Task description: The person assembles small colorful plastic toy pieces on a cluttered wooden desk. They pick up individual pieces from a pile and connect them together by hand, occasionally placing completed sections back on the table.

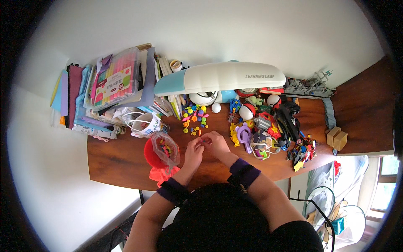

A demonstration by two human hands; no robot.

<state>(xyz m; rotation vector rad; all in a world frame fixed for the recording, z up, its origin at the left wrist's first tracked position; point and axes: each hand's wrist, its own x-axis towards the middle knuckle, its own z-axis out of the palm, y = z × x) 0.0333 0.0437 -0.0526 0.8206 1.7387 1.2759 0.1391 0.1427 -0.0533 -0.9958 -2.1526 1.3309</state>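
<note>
Over the middle of the brown desk my left hand (194,153) and my right hand (216,144) meet fingertip to fingertip. Both are closed in a pinch around something too small and too covered to make out. Just beyond them lie several small bright plastic pieces (195,118) in yellow, pink, orange, blue and green. Left of my left hand stands a red bucket (152,153), lined or topped by a clear plastic bag (172,159), with more colourful pieces inside. A crumpled coral-red bag or cloth (158,175) lies at its near side.
A white-and-blue lamp (222,77) stretches across the back. Books, folders and a case of markers (116,80) crowd the left, near a white handled basket (145,125). Right of my hands are a purple toy (244,135), heaped toy figures (303,153) and wooden blocks (336,138).
</note>
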